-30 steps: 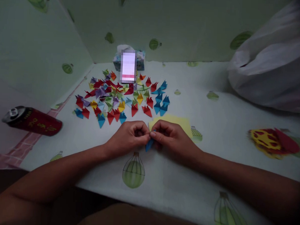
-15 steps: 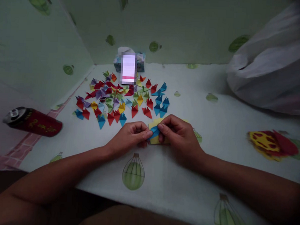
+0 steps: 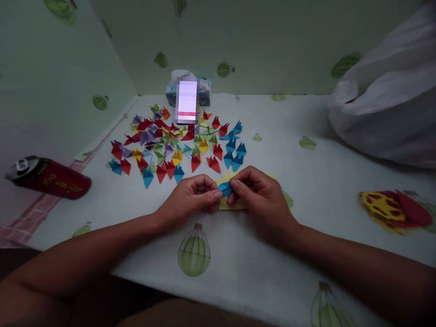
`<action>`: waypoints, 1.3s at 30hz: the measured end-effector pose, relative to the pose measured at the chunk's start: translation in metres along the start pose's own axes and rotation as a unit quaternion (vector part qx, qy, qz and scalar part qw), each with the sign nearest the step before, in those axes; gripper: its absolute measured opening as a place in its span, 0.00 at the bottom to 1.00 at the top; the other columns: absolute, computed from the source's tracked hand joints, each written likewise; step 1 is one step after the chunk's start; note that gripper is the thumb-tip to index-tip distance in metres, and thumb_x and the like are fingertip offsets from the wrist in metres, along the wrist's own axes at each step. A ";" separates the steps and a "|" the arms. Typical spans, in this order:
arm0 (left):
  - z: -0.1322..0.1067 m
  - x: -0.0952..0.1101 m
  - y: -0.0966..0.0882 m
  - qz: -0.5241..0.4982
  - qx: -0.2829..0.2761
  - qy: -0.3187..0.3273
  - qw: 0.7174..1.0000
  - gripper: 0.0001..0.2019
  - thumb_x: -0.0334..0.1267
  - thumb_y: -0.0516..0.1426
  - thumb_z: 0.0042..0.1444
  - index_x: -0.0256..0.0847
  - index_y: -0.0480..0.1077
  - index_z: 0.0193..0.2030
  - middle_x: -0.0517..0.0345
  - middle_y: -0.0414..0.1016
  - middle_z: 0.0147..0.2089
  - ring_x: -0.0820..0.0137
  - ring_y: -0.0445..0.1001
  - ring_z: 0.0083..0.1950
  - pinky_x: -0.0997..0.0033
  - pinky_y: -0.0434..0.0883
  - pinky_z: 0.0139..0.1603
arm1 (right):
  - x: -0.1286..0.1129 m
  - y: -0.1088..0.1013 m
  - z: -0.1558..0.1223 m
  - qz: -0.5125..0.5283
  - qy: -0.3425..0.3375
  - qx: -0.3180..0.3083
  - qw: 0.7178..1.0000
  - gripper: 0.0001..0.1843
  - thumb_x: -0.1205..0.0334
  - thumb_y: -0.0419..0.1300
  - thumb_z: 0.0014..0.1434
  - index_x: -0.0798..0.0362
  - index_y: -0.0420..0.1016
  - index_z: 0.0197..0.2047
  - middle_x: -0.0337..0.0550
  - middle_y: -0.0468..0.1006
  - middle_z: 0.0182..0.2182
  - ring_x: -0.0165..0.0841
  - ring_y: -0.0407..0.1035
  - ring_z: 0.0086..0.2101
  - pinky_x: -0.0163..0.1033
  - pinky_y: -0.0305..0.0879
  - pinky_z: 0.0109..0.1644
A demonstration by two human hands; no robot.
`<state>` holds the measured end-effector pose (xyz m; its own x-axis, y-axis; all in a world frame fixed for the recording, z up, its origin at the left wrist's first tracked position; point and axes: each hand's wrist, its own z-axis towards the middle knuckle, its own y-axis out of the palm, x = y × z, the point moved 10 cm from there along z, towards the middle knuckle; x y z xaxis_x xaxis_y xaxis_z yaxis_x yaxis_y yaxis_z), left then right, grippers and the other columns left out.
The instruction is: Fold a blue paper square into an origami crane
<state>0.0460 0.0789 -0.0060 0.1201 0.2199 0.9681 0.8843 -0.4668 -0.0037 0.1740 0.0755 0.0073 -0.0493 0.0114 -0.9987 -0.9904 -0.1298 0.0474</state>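
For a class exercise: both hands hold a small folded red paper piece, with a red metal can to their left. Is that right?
Not quite: the small folded paper piece in the left hand and right hand is blue, not red, as the head view shows. The red metal can is to their left.

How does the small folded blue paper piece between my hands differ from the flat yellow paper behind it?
The small folded blue paper piece is pinched by your left hand and right hand, while the flat yellow paper lies on the pale printed tabletop. The blue piece is visibly creased; the yellow paper looks unfolded. The blue piece looks smaller than the yellow paper. Both are partly hidden by your hands.
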 end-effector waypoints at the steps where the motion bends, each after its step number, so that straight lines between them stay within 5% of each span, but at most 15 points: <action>1: 0.000 0.000 0.000 0.002 0.002 0.001 1.000 0.12 0.45 0.62 0.58 0.38 0.68 0.34 0.61 0.75 0.27 0.75 0.72 0.28 0.74 0.69 0.33 | 0.000 0.000 0.000 -0.005 -0.002 -0.001 1.000 0.11 0.58 0.62 0.61 0.51 0.67 0.30 0.36 0.75 0.22 0.29 0.71 0.24 0.36 0.69 0.32; 18: -0.001 0.009 -0.005 0.040 0.030 0.040 0.998 0.13 0.45 0.61 0.58 0.38 0.69 0.32 0.62 0.72 0.25 0.74 0.72 0.27 0.74 0.68 0.32 | 0.012 0.008 -0.001 0.041 0.058 -0.030 0.997 0.10 0.57 0.63 0.59 0.51 0.67 0.32 0.37 0.76 0.22 0.31 0.73 0.25 0.39 0.73 0.34; 34: 0.000 0.007 0.001 -0.020 0.004 0.030 0.999 0.11 0.40 0.65 0.54 0.38 0.68 0.36 0.61 0.76 0.29 0.75 0.73 0.29 0.74 0.71 0.33 | 0.006 0.002 -0.001 0.043 0.034 -0.007 0.998 0.11 0.57 0.64 0.59 0.51 0.67 0.31 0.37 0.77 0.24 0.31 0.73 0.27 0.39 0.73 0.36; 39: 0.001 0.009 -0.009 -0.015 0.047 0.047 0.998 0.10 0.38 0.65 0.53 0.37 0.68 0.34 0.63 0.73 0.27 0.76 0.72 0.27 0.75 0.70 0.32 | 0.010 0.007 -0.003 0.082 0.055 -0.018 0.995 0.11 0.57 0.65 0.58 0.51 0.68 0.31 0.39 0.79 0.26 0.32 0.75 0.30 0.40 0.75 0.40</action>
<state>0.0393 0.0856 0.0022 0.0551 0.1491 0.9873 0.9258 -0.3779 0.0054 0.1667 0.0713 -0.0023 -0.1929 -0.1202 -0.9738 -0.9649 -0.1569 0.2105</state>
